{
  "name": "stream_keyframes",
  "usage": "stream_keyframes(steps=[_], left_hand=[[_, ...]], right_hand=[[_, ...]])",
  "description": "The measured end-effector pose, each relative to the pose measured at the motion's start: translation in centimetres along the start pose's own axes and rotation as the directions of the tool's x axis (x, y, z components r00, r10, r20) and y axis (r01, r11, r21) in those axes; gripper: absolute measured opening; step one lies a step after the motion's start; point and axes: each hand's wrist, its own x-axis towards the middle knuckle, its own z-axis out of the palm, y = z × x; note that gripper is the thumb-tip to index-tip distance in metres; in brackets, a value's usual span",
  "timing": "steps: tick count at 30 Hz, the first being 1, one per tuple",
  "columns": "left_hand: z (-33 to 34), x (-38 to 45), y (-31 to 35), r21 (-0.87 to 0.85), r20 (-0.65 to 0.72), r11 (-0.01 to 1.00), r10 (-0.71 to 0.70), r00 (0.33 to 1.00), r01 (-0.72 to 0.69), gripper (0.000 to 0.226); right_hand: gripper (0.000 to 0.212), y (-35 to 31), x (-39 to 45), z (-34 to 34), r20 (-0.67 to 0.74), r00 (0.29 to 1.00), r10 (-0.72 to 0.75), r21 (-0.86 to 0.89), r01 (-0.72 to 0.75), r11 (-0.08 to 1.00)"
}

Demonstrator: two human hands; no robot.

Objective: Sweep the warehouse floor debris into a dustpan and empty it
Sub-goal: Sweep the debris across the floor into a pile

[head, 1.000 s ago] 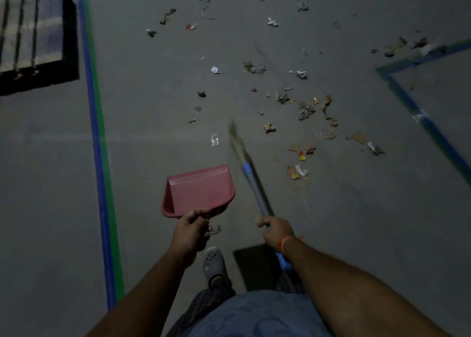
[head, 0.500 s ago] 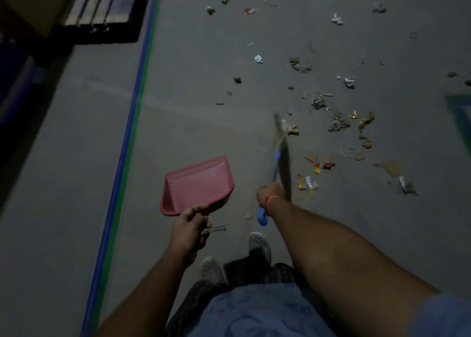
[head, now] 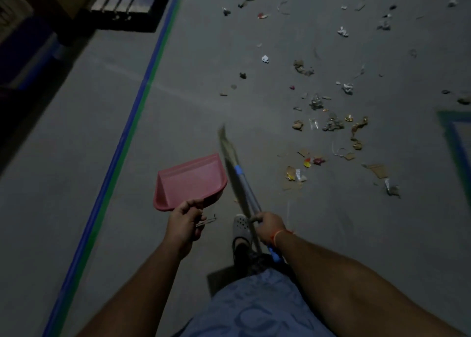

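Head view: left hand (head: pixel 184 223) grips pink dustpan (head: pixel 190 181) handle, held off floor; right hand (head: pixel 269 225) clamps broom (head: pixel 243 181). Debris (head: pixel 328 125) scattered at 1 o'clock; draw it into one pile first

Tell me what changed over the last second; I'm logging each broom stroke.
The right hand swung the broom: its head went from left of the debris, to upright half a second ago, then back left beside the pink dustpan. The camera also turned. No grip changed: the left hand holds the dustpan off the floor, and the litter lies unswept, none in the pan.
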Motion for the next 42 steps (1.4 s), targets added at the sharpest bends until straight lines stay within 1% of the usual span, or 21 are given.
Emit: stream_keyframes(steps=[2, 5, 8, 10, 13, 17, 22, 24, 27, 30, 33, 35, 38, 40, 42], left_hand=[[0.2, -2.3, -2.6, -0.024, -0.008, 1.0, -0.008, 1.0, 0.008, 0.027], [0.5, -5.2, -6.0, -0.039, -0.01, 0.999, -0.028, 1.0, 0.028, 0.027], [0.9, -8.0, -8.8, -0.037, -0.001, 0.998, -0.056, 0.998, 0.056, 0.027], [1.3, -9.7, -9.9, -0.034, -0.003, 0.997, -0.069, 0.998, 0.069, 0.026], [2.4, -11.4, -11.4, -0.029, -0.008, 0.997, -0.077, 0.997, 0.077, 0.027], [5.0, -12.9, -12.7, 0.001, 0.0, 0.997, -0.081, 0.997, 0.081, 0.026], [9.9, -14.1, -13.1, 0.013, 0.028, 0.998, -0.06, 0.998, 0.059, 0.026], [12.5, -14.3, -13.2, 0.021, 0.033, 0.999, -0.046, 0.998, 0.045, 0.026], [16.7, -14.8, -13.8, 0.034, 0.027, 0.999, -0.032, 0.999, 0.031, 0.026], [21.0, -16.0, -14.6, 0.054, 0.047, 0.998, -0.03, 0.998, 0.028, 0.026], [25.3, -17.2, -15.1, 0.062, 0.086, 0.998, -0.019, 0.996, 0.014, 0.027], [27.8, -17.7, -15.3, 0.076, 0.106, 0.997, -0.006, 0.994, -0.002, 0.026], [30.8, -18.2, -15.5, 0.089, 0.145, 0.996, 0.013, 0.989, -0.026, 0.026], [32.4, -18.5, -15.6, 0.094, 0.161, 0.995, 0.024, 0.987, -0.04, 0.026], [33.6, -19.0, -15.6, 0.101, 0.167, 0.994, 0.03, 0.986, -0.047, 0.025]], right_hand=[[0.035, 1.9, -2.4, 0.9, 0.062, 0.997, -0.042, -0.04, 0.045, 0.998], [0.034, 4.3, -5.4, 1.4, 0.178, 0.982, -0.064, -0.128, 0.087, 0.988], [0.035, 7.2, -7.8, 1.9, 0.244, 0.969, -0.021, -0.196, 0.071, 0.978], [0.033, 9.2, -9.5, 2.2, 0.236, 0.972, 0.011, -0.197, 0.037, 0.98], [0.03, 12.7, -11.6, 2.0, 0.186, 0.981, 0.058, -0.171, -0.025, 0.985], [0.026, 16.6, -12.8, -0.4, 0.056, 0.989, 0.139, -0.054, -0.136, 0.989], [0.025, 19.6, -12.8, -4.1, -0.106, 0.98, 0.17, 0.081, -0.162, 0.983], [0.025, 21.0, -13.1, -6.1, -0.137, 0.978, 0.159, 0.081, -0.149, 0.985], [0.029, 23.9, -13.5, -9.7, -0.133, 0.984, 0.121, 0.017, -0.12, 0.993], [0.026, 27.0, -13.8, -12.8, -0.092, 0.992, 0.082, -0.054, -0.087, 0.995], [0.029, 29.2, -14.1, -15.9, 0.015, 1.0, 0.021, -0.167, -0.019, 0.986], [0.032, 30.4, -14.2, -17.8, 0.089, 0.996, 0.007, -0.216, 0.013, 0.976], [0.03, 32.7, -13.9, -19.7, 0.143, 0.987, 0.071, -0.204, -0.04, 0.978], [0.027, 34.6, -13.8, -20.4, 0.153, 0.982, 0.11, -0.173, -0.083, 0.981], [0.028, 36.4, -13.5, -20.9, 0.106, 0.985, 0.138, -0.123, -0.124, 0.985]])
